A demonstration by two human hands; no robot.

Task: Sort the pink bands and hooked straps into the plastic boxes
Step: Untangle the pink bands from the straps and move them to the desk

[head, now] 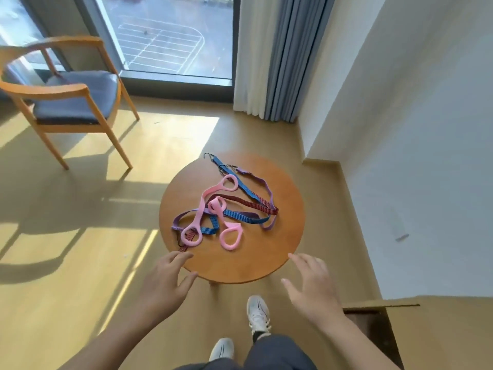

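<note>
Two pink bands lie tangled with the hooked straps on the table, and with left hand and right hand at its near edge, each grip wide and empty, lifting one band would likely snag and drag the rest.

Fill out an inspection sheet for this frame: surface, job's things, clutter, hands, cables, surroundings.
Surface: round wooden table, standing on a sunlit floor.
Job's things: two pink bands and several hooked straps tangled in one pile on the table; plastic boxes not in view.
Clutter: nothing seen.
Grippers: left hand open at the near-left rim, fingertips by a strap end, contact unclear; right hand open by the near-right rim, holding nothing.
Cables: nothing seen.
Surroundings: wooden chair with a blue cushion, window, curtain, open cardboard box at lower right.
</note>
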